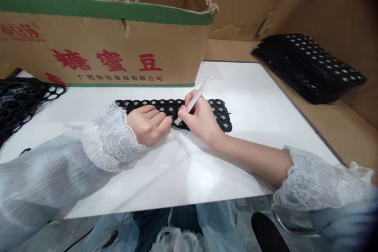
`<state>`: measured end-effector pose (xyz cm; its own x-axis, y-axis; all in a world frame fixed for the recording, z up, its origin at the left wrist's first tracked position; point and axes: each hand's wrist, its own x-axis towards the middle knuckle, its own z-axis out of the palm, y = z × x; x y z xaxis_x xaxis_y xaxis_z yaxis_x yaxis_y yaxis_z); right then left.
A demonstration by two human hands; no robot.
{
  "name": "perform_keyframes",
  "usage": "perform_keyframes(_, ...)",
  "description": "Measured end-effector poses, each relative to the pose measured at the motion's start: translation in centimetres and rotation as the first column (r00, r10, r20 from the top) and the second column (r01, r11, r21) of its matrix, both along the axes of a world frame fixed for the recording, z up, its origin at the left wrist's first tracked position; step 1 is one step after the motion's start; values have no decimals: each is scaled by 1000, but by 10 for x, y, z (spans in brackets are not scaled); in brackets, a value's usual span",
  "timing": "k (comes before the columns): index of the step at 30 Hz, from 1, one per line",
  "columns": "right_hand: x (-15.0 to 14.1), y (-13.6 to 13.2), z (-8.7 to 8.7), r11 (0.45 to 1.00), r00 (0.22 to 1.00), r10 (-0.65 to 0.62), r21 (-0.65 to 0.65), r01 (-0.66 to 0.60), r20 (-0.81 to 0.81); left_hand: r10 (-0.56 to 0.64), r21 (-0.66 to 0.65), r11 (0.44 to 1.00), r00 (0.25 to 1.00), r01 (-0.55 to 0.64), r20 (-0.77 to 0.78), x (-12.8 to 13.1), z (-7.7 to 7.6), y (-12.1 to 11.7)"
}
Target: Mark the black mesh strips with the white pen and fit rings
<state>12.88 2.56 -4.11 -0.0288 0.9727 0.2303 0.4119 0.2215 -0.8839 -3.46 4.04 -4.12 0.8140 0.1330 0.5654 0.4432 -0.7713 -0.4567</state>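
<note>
A black strip with rows of round holes or discs, grey-white inside, (223, 117) lies flat on the white tabletop (189, 177). My left hand (150, 124) rests curled on its left half, fingers folded against the strip; what they grip, if anything, is hidden. My right hand (202, 118) pinches a slim white pen-like stick (199, 95), slanted up to the right. The stick's lower tip meets the strip near its front edge, just right of my left knuckles. Both hands partly cover the strip's middle.
Behind the strip stands an open cardboard box (130, 47) with green edges and red lettering. Black perforated sheets (20, 98) lie at the left. At the right, a stack of black dotted sheets (307, 67) sits on cardboard. Plastic bags (177, 240) hang below the table's front edge.
</note>
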Motion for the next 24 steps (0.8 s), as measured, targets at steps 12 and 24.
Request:
perform_keyframes(12,5,-2,3,997,997,71,1,-71,-21,148,17,989,987,-149,56,3,-3,-1)
perform_keyframes(24,30,1,1,998,992,-68,-11,67,-104,13,-49,999,994,-18,-111,3,6,-3)
